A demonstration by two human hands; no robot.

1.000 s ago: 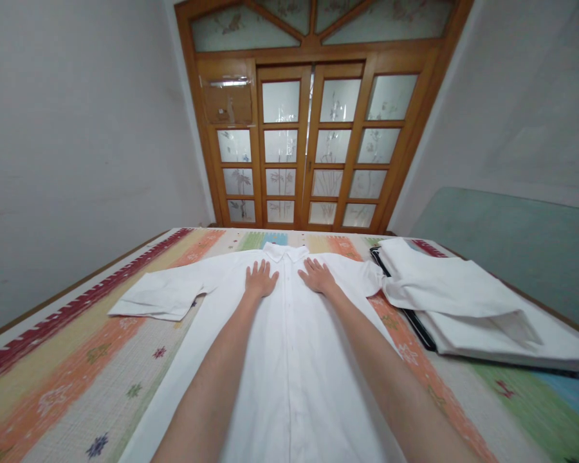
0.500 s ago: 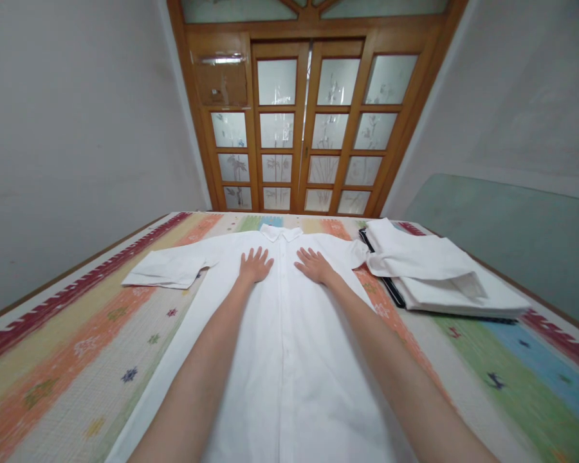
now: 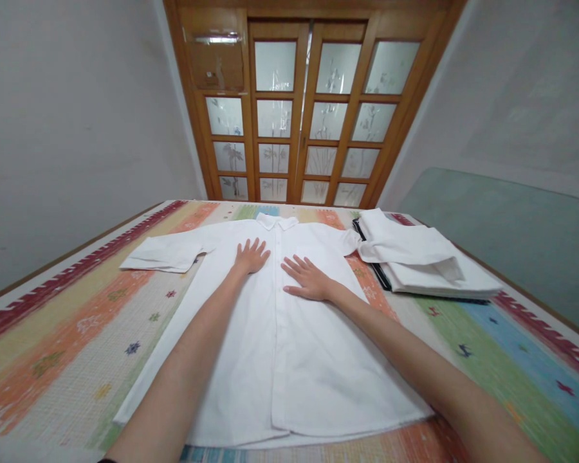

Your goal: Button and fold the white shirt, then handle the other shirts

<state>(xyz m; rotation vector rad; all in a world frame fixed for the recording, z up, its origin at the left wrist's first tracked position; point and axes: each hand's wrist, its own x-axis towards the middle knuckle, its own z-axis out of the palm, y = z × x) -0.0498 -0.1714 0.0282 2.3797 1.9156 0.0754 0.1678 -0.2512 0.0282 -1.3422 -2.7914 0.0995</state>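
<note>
A white button-up shirt (image 3: pixel 251 360) lies front side up and spread out, its collar at the far end and its hem toward me. My left hand (image 3: pixel 251 256) rests flat on the chest, left of the button placket, with fingers spread. On the other side of the placket, my right hand (image 3: pixel 307 279) lies flat and a little closer to me, fingers apart. Neither hand grips the cloth. The left sleeve reaches out across the table, while the right sleeve lies over a pile of folded white cloth (image 3: pixel 429 278).
A dark board or folder (image 3: pixel 385 283) shows under the white pile. The striped, patterned tablecloth (image 3: pixel 77 334) covers the table. Beyond its far edge stand wooden doors with glass panes (image 3: pixel 299 109). Walls rise at both sides, with a pale green panel (image 3: pixel 521 238) at the right.
My right hand has slid toward me and turned across the shirt, while my left hand stays near the same spot. The view has shifted so that the shirt's hem now shows.
</note>
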